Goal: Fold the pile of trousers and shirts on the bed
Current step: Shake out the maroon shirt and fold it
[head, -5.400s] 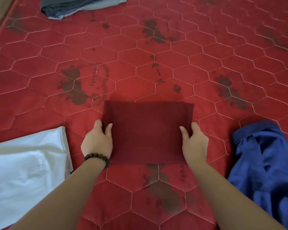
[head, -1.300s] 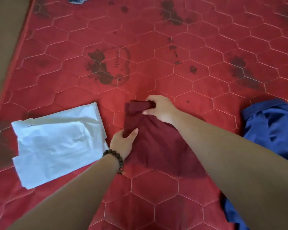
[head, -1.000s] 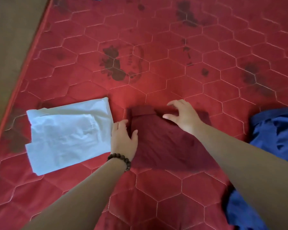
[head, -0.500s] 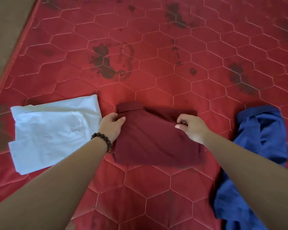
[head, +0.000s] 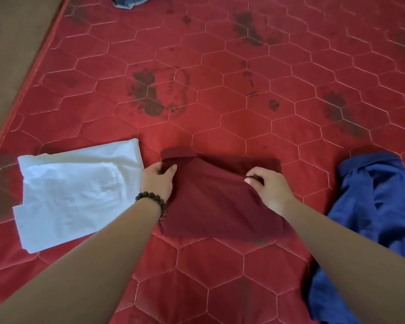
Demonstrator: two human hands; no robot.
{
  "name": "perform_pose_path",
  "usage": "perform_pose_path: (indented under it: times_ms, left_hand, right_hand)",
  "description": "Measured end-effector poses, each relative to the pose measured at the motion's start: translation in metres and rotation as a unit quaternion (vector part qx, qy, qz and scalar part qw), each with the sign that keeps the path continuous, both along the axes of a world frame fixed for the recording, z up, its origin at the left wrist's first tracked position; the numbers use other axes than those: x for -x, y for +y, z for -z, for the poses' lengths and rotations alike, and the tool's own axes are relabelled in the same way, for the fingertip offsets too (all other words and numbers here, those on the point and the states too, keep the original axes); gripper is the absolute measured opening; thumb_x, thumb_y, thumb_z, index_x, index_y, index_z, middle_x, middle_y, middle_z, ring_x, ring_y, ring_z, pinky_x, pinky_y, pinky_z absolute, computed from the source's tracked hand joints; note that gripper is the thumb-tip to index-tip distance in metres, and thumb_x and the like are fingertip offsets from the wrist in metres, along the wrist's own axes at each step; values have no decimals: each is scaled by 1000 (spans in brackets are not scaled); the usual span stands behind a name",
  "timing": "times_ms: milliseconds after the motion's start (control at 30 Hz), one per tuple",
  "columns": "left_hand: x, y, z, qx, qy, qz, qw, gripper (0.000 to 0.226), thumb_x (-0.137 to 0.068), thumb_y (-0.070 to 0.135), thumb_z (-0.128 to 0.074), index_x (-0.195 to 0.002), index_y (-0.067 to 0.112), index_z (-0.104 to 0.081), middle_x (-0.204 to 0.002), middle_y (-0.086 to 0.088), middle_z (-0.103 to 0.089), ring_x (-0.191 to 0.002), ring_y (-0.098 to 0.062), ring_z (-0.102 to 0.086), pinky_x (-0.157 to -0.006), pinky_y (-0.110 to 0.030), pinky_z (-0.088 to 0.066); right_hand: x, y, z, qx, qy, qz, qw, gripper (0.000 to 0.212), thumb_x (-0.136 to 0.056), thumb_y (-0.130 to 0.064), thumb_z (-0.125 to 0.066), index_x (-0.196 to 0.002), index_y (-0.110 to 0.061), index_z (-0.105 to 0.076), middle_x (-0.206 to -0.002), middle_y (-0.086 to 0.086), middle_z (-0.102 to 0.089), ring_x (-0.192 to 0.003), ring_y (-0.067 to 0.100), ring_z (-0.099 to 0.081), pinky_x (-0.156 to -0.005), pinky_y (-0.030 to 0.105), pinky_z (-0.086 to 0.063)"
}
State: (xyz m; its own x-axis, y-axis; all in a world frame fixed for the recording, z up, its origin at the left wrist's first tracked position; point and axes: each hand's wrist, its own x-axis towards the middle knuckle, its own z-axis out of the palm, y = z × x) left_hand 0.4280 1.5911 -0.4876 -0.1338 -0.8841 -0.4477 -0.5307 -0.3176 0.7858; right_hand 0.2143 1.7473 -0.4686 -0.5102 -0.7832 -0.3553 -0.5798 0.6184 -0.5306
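A folded maroon shirt (head: 220,202) lies in the middle of the red quilted bed (head: 220,90). The left hand (head: 158,181) pinches its far left corner, fingers clamped on the cloth; the right hand (head: 269,185) pinches its far edge likewise. A folded white garment (head: 75,195) lies just left, a crumpled blue shirt (head: 372,218) to the right.

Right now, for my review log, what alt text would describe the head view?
Both hands pinch a folded maroon shirt on a red quilted bed: left hand at its left edge, right hand at its upper fold. A folded white garment lies left, a crumpled blue one right.
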Motion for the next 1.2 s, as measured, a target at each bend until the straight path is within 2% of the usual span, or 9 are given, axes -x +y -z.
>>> perform_pose_path:
  times_ms: [100, 167, 267, 400, 633, 800, 900, 1067, 1200]
  left_hand:
    - [1, 9, -6, 123, -74, 13, 990, 35, -88, 24, -63, -122, 18, -55, -102, 6, -57, -99, -15, -55, -83, -28, -40]
    - [1, 22, -11, 291, -132, 103, 942, 37, -85, 14, -60, -122, 14, -55, -118, -5, -54, -109, -23, -50, -92, -36, -41]
    - [7, 46, -3, 411, -186, 319, 833, 38, -80, 9, -62, -119, 9, -62, -130, -11, -54, -123, -32, -48, -102, -48, -39]
    - [8, 58, 24, 354, -281, 475, 755, 53, -97, 34, -38, -146, 15, -37, -155, -2, -31, -145, -22, -21, -118, -47, -15]
    - [-2, 56, 43, 304, -344, 436, 774, 61, -94, 60, -20, -151, 39, -13, -159, 11, -13, -146, -35, -9, -114, -63, -6]
    - [-2, 56, 37, 272, -313, 387, 824, 55, -97, 51, -8, -151, 38, -11, -161, -1, -9, -148, -28, 1, -117, -56, 1]
    - [-6, 59, 30, 248, -307, 321, 861, 51, -100, 43, -24, -150, 38, -20, -159, -15, -7, -148, -30, 4, -119, -52, -2]
    - [-8, 72, 14, 207, -327, 269, 882, 57, -92, 43, -50, -145, 41, -32, -150, -20, -25, -134, -39, -27, -108, -51, -30]
    - [-5, 71, 2, 112, -241, 202, 943, 60, -89, 37, -59, -142, 44, -35, -137, -16, -28, -111, -34, -49, -91, -40, -47]
  right_hand:
    - [-12, 4, 9, -19, 221, 17, 975, 20, -94, -32, -58, -110, -21, -64, -104, 0, -60, -106, 25, -51, -92, 43, -35]
    - [-27, 6, 9, 54, 303, 7, 951, 20, -89, -25, -62, -106, -15, -65, -108, 6, -59, -105, 29, -50, -87, 44, -37]
    - [-63, 7, 19, 135, 295, -137, 936, 30, -81, -19, -66, -110, -11, -66, -115, 8, -61, -109, 28, -53, -94, 43, -38]
    - [-92, 10, 46, 66, 233, -235, 941, 44, -95, -27, -48, -136, -12, -53, -142, 3, -51, -136, 20, -41, -113, 47, -31]
    - [-60, 39, 61, -17, 256, -175, 951, 52, -101, -51, -26, -151, -35, -26, -159, -5, -23, -148, 18, -14, -117, 59, -5]
    - [-43, 52, 57, -53, 226, -64, 971, 52, -101, -50, -13, -151, -40, -8, -161, -9, -2, -150, 18, -2, -118, 58, -4]
    - [-36, 51, 51, -42, 190, 23, 981, 59, -98, -55, -28, -151, -42, -7, -162, -2, 7, -149, 22, 2, -120, 51, -6]
    - [-31, 55, 31, -97, 188, 89, 973, 73, -88, -63, -47, -150, -44, -13, -150, 11, -31, -133, 28, -33, -100, 45, -38]
    - [-29, 51, 19, -55, 66, 109, 990, 75, -89, -49, -60, -147, -52, -13, -122, 7, -39, -80, 21, -57, -71, 34, -50]
